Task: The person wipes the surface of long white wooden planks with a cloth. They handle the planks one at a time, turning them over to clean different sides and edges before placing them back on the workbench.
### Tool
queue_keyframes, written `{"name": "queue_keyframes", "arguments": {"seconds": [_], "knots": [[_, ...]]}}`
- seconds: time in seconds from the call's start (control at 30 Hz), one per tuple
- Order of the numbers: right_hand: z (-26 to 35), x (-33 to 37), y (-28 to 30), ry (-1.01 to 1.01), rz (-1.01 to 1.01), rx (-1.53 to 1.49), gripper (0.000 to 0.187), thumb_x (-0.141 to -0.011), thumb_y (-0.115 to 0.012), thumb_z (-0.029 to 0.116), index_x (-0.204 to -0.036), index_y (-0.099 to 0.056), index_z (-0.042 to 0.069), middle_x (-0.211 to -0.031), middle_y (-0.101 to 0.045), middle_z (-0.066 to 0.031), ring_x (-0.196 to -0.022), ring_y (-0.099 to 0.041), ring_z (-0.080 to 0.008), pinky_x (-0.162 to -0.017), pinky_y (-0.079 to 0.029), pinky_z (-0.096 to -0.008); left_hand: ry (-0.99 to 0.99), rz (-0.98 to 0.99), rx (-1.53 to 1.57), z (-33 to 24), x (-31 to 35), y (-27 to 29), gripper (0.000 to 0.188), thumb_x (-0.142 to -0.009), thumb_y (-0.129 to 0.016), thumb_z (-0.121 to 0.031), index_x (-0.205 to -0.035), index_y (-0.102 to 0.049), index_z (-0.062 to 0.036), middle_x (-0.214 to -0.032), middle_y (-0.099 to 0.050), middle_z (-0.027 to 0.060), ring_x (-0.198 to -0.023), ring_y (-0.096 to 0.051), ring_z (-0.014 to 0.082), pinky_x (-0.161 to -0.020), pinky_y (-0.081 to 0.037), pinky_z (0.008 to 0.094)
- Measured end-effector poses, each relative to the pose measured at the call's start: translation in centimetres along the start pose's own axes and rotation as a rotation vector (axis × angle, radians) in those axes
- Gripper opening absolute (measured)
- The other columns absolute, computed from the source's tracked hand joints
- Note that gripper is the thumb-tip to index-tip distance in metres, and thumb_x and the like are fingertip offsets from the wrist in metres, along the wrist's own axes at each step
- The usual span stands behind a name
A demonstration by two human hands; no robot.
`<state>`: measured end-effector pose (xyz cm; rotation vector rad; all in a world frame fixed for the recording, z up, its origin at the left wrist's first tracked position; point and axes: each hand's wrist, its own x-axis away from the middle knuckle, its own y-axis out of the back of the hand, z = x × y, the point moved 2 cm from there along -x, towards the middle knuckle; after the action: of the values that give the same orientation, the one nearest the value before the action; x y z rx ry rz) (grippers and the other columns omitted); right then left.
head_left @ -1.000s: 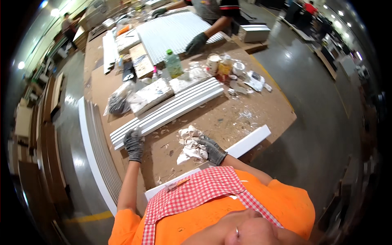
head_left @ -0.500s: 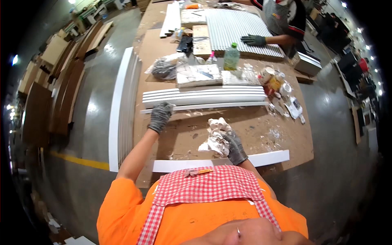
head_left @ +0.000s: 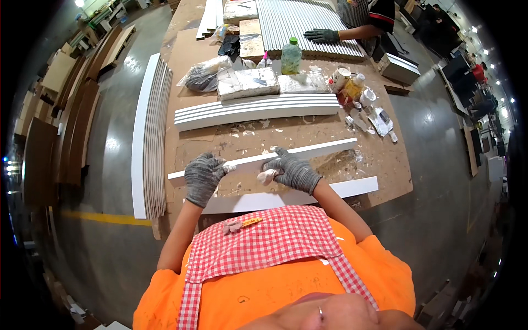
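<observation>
A narrow white strip (head_left: 324, 149) lies slantwise before me, its right end farther away. My left hand (head_left: 204, 175), in a grey knit glove, is closed round the strip near its left end, with a whitish bit at the fingertips that I cannot make out. Against the middle of the strip, my gloved right hand (head_left: 295, 170) grips a crumpled white rag (head_left: 268, 175), mostly hidden under the fingers. Nearer to me, another white strip (head_left: 355, 187) lies along the table's front edge. Beyond my hands a stack of white strips (head_left: 256, 112) lies crosswise.
Long white boards (head_left: 144, 137) stand along the table's left side. Behind the stack are white-smeared blocks (head_left: 247, 82), a green-capped bottle (head_left: 291, 58), a plastic bag (head_left: 203, 74) and jars (head_left: 352, 87). Across the table, a co-worker's gloved hand (head_left: 323, 36) rests on ribbed white pieces (head_left: 291, 25).
The front strip has come away from the stack toward me in my left hand. My right hand has brought the rag up and left onto it. The view has shifted slightly.
</observation>
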<state>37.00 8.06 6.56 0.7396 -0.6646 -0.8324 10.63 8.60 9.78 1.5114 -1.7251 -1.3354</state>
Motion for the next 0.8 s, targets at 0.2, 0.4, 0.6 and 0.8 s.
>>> {"name": "queue_keyframes", "arguments": {"seconds": [0.2, 0.4, 0.6, 0.8], "knots": [[1.3, 0.9, 0.5, -0.096, -0.131, -0.048, 0.027, -0.084, -0.062, 0.036, -0.106, -0.067, 0.022, -0.102, -0.054, -0.0134, -0.095, -0.061, -0.0305, -0.085, -0.049, -0.0402, -0.021, -0.041, -0.044, -1.5, 1.1, 0.4, 0.031, -0.070, -0.073, -0.042, -0.080, -0.073, -0.0120, -0.076, -0.063, 0.0041, -0.070, -0.060, 0.0218, -0.064, -0.046, 0.0345], [-0.3, 1.7, -0.7, -0.242, -0.170, -0.163, 0.028, -0.081, -0.064, 0.038, -0.102, -0.069, 0.020, -0.097, -0.058, -0.0116, -0.086, -0.063, -0.0288, -0.077, -0.050, -0.0373, -0.108, -0.363, 0.204, -1.6, 1.5, 2.5, 0.024, -0.071, -0.078, -0.022, -0.093, -0.071, -0.0160, -0.094, -0.066, 0.0019, -0.092, -0.060, 0.0189, -0.080, -0.045, 0.0325], [0.5, 3.6, 4.2, -0.071, -0.154, -0.201, 0.033, -0.078, -0.066, 0.041, -0.099, -0.071, 0.016, -0.099, -0.060, -0.0127, -0.087, -0.062, -0.0288, -0.080, -0.049, -0.0367, 0.264, -0.778, 0.472, 4.4, 7.1, 3.5, 0.046, -0.092, -0.057, -0.030, -0.127, -0.052, -0.0009, -0.124, -0.055, 0.0118, -0.113, -0.052, 0.0205, -0.098, -0.040, 0.0343], [0.3, 2.7, 4.1, 0.009, 0.004, -0.223, 0.031, -0.075, -0.064, 0.027, -0.096, -0.069, 0.005, -0.088, -0.066, -0.0198, -0.082, -0.064, -0.0309, -0.079, -0.050, -0.0373, 0.498, -0.681, 1.061, 4.2, 9.2, 0.2, 0.038, -0.092, -0.059, -0.035, -0.111, -0.060, -0.0026, -0.081, -0.061, 0.0066, -0.057, -0.056, 0.0114, -0.048, -0.044, 0.0250]]}}
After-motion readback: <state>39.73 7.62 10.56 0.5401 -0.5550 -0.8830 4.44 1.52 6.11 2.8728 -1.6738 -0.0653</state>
